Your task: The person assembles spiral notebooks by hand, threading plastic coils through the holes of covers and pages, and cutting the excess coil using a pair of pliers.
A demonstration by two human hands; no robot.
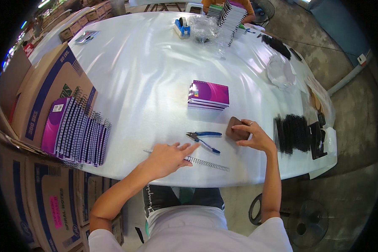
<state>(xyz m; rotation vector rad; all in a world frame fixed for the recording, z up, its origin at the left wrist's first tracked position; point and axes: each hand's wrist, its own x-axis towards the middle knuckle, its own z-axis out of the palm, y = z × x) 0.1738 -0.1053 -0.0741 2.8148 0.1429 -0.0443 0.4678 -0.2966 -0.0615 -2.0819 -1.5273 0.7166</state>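
Note:
My left hand (166,159) lies over a thin metal spiral coil (208,164) near the table's front edge, its fingers stretched out. A pale, narrow tip pokes out on that hand's far side; what it belongs to is hidden. My right hand (258,135) has thumb and fingers on a flat brown block (237,129) with rounded corners. Between the hands rest blue-handled cutting pliers (206,138), jaws pointing left. Beyond them is a small stack of purple notebooks (210,94).
Coil-bound purple notebooks (77,130) stand at left against a cardboard box (50,96). Many black coils (292,133) are bunched at right. Farther back are a blue tape dispenser (182,29), crumpled clear plastic (203,28) and a tall notebook stack (231,23), with another person behind.

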